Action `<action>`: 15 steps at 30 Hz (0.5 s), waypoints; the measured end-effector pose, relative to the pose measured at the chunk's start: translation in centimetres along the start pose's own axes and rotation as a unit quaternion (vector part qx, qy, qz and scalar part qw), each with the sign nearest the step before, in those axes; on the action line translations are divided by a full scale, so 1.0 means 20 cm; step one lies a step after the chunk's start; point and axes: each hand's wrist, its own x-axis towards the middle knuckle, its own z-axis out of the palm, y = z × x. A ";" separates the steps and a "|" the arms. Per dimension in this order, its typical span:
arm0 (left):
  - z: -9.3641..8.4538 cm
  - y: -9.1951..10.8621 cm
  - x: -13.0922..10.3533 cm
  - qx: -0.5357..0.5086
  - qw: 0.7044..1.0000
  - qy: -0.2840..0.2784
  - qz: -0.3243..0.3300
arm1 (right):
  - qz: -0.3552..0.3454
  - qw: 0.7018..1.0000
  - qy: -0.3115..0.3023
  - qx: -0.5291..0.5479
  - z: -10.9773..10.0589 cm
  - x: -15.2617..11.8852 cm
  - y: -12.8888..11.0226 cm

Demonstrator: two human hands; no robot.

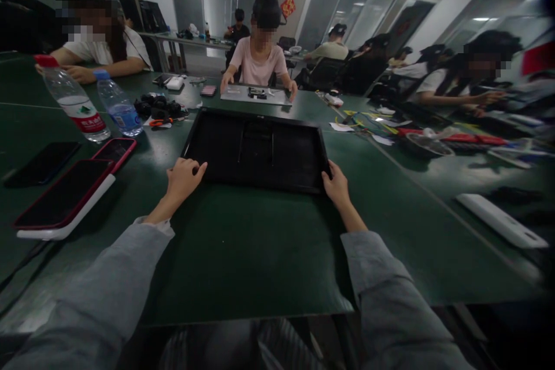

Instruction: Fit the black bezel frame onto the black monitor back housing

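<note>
A wide black monitor back cover (295, 153), shaped like a shallow tray with raised edges, lies in front of me on the green table. My left hand (185, 176) is closed at its near left corner, the thumb pointing inward along the edge. Around the near right corner, the fingers of my right hand (336, 184) grip the side wall. Two thin upright lines and a darker raised patch show in the middle of the cover. The undersides of both hands are hidden.
At the left stand two plastic bottles (124, 107) near phones, one a red-cased phone (65, 193). Orange-handled pliers (160, 122) lie behind them. Opposite, a person holds a silver panel (243, 94). To the right are cables, a bowl (427, 144) and a white bar (500, 219).
</note>
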 end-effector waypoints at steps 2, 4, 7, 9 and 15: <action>-0.04 0.02 -0.03 0.027 0.999 0.019 -0.019 | -0.006 1.000 -0.015 -0.003 0.02 0.01 -0.03; -0.06 0.02 -0.04 0.030 0.997 0.058 -0.032 | -0.017 1.000 -0.016 -0.016 0.03 0.01 -0.05; -0.07 -0.02 -0.01 0.017 0.989 0.123 -0.076 | -0.023 0.999 -0.003 -0.040 0.04 0.00 -0.08; -0.07 -0.07 0.02 0.013 0.986 0.110 -0.122 | -0.025 0.998 0.000 -0.053 0.04 -0.01 -0.09; -0.07 -0.14 0.06 -0.009 0.988 0.039 -0.148 | -0.030 0.998 0.013 -0.056 0.03 -0.01 -0.12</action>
